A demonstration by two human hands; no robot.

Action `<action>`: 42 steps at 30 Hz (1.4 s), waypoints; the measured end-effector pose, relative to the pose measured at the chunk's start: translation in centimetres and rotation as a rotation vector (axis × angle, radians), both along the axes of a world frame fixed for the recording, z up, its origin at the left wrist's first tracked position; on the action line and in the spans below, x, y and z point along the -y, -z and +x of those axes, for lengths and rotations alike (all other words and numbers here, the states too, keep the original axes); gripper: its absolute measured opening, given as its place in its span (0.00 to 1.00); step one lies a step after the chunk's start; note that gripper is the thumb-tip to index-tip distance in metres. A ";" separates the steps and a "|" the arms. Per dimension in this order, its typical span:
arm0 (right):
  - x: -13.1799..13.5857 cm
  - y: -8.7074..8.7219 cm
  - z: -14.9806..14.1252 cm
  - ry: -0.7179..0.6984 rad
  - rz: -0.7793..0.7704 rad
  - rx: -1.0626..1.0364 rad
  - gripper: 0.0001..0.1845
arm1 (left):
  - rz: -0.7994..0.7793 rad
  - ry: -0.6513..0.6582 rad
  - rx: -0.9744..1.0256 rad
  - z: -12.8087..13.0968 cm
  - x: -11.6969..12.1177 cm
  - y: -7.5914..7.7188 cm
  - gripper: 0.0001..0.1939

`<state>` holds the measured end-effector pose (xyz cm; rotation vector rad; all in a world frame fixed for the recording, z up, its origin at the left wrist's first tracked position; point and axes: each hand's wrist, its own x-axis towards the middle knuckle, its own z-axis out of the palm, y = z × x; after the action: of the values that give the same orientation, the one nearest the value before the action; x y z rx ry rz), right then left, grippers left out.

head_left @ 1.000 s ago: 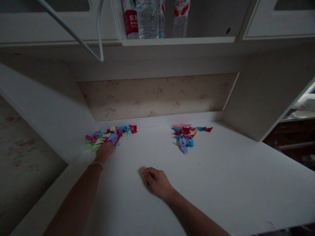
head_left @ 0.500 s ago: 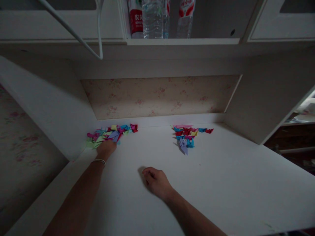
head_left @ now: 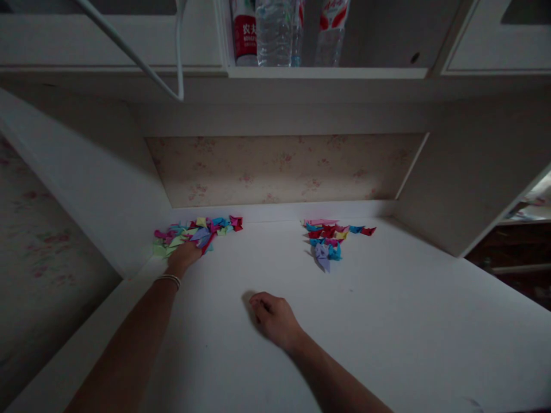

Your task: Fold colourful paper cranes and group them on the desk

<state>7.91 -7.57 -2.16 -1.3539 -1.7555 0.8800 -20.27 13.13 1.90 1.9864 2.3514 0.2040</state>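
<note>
At the back left, my left hand point(head_left: 184, 256) reaches into a loose pile of colourful folded-paper cranes point(head_left: 176, 241). Its fingers are closed and partly hidden among the paper, and a red paper crane point(head_left: 208, 244) shows at the fingertips. My right hand point(head_left: 275, 318) rests on the white tabletop in a loose curl, with nothing visible in it. Beyond it to the right lies a second group of paper cranes point(head_left: 328, 232), in blue, red, yellow and pink, with a lilac crane point(head_left: 322, 253) at its near end.
A white cabinet shelf point(head_left: 327, 73) overhangs the table, with plastic bottles point(head_left: 274, 34) standing on it. From the upper left a white cable point(head_left: 142, 63) hangs in a loop. White side panels point(head_left: 456, 166) and a floral back wall point(head_left: 279, 169) enclose the tabletop point(head_left: 387, 332).
More of the red paper crane shows at my left fingertips, and that hand has shifted slightly. My right hand stays in place. The whole view has moved a little.
</note>
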 end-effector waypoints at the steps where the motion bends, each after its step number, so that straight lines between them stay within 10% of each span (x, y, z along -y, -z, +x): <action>1: 0.0 0.1 0.0 -0.001 -0.004 -0.004 0.17 | -0.005 -0.019 -0.007 0.1 0.2 -0.1 0.22; 7: -0.2 0.3 -0.1 -0.007 -0.039 -0.047 0.17 | 0.097 -0.047 -0.013 1.2 2.5 -1.7 0.21; 14: -0.3 0.6 -0.3 -0.012 -0.092 -0.178 0.17 | 0.466 0.030 0.017 1.8 7.0 -7.2 0.21; 20: -1.1 0.4 -0.2 -0.006 -0.206 -0.667 0.19 | 0.352 0.139 0.578 3.9 10.7 -10.2 0.19; 34: -1.2 -0.8 1.0 -0.081 -0.344 -0.885 0.23 | -0.041 0.233 1.719 15.6 16.0 -0.8 0.18; 42: -0.9 -0.8 0.6 -0.108 -0.340 -0.875 0.27 | -0.238 0.394 1.670 17.2 17.5 0.3 0.18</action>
<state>8.49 -6.67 -1.39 -0.8422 -1.0214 1.5846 -3.04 -4.32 1.62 1.1274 0.8339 0.9762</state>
